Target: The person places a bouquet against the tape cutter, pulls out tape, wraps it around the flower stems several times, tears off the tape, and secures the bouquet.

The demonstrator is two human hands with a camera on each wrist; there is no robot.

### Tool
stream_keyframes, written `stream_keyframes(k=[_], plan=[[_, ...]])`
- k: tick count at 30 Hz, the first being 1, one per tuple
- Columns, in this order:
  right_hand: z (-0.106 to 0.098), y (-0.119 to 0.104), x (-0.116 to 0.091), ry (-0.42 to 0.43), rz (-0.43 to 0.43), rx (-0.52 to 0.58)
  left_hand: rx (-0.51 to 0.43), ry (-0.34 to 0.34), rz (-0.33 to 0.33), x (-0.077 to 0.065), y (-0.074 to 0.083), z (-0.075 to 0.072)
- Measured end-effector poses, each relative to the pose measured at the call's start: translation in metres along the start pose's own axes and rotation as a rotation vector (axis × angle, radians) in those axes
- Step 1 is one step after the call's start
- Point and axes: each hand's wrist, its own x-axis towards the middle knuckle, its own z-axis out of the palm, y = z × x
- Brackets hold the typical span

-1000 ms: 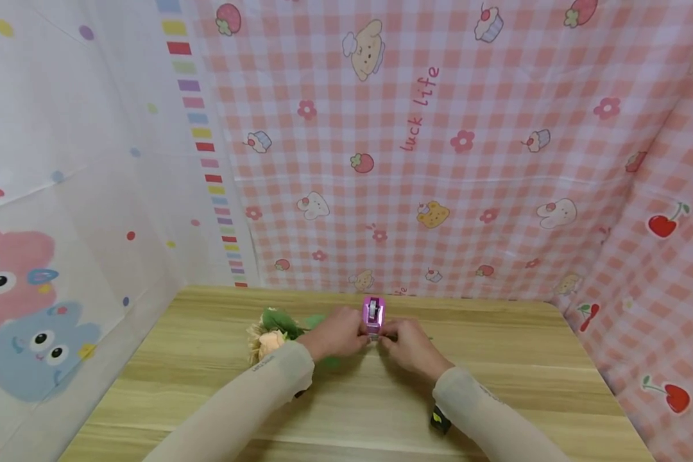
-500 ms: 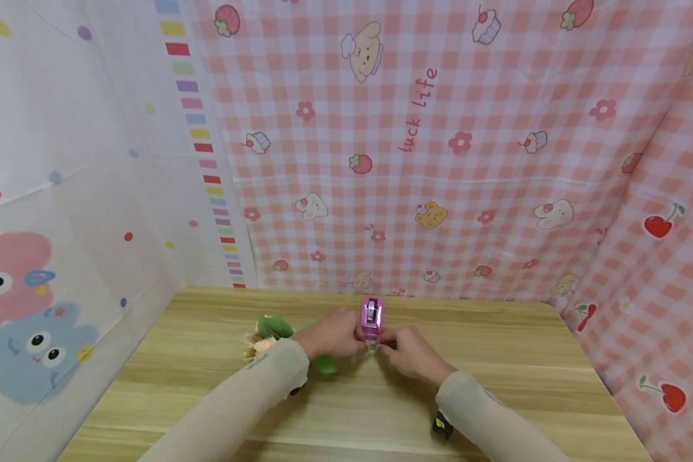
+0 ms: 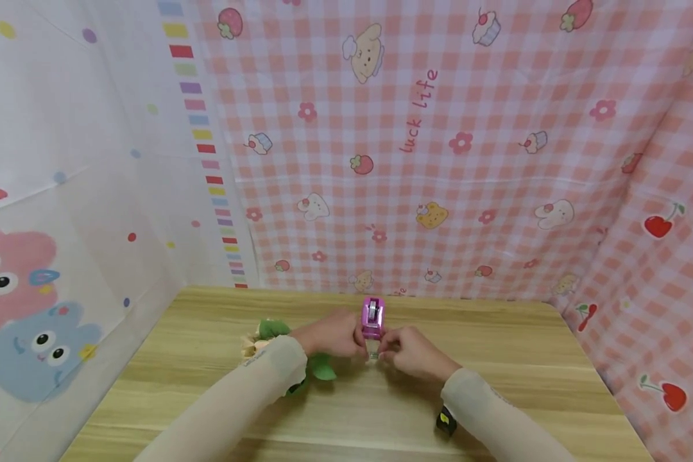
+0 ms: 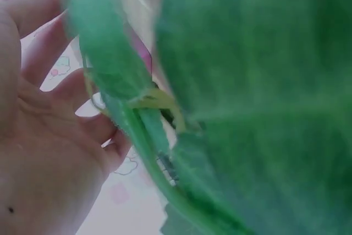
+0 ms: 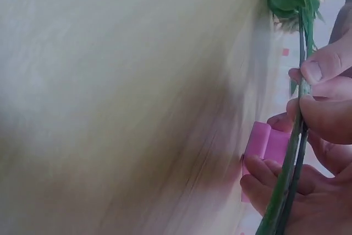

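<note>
In the head view a pink tape dispenser (image 3: 373, 317) stands near the table's back edge. A short clear strip of tape (image 3: 373, 350) runs from its front to between my two hands. My left hand (image 3: 332, 335) and right hand (image 3: 414, 351) pinch a pair of thin flower stems (image 5: 294, 158), thumbs close together in the right wrist view. The peach flower heads (image 3: 258, 348) lie beyond my left wrist, partly behind the sleeve. Large green leaves (image 4: 264, 81) cover much of the left wrist view. In the right wrist view the dispenser shows behind my right fingers.
The wooden table (image 3: 531, 378) extends to both sides and toward me. Behind it hangs a pink checked cloth (image 3: 404, 179), with a white patterned cloth (image 3: 110, 256) at the left. A small black box (image 3: 446, 421) sits by my right sleeve.
Both hands have moved slightly toward me with the stems, and the clear tape between the dispenser and my fingers has grown longer. The dispenser has stayed in place.
</note>
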Motion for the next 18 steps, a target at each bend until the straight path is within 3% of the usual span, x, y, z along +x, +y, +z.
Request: stream_keyframes(k=[12,18], plan=[[-0.0049,0.0054,-0.0060,-0.113,-0.057,0.051,-0.052,-0.120,-0.011,-0.0058,0.0039,-0.0044],[-0.0048,0.0070,-0.0075,-0.131,-0.078,0.076,-0.062,-0.120,-0.012,-0.0078,0.0019,-0.0013]])
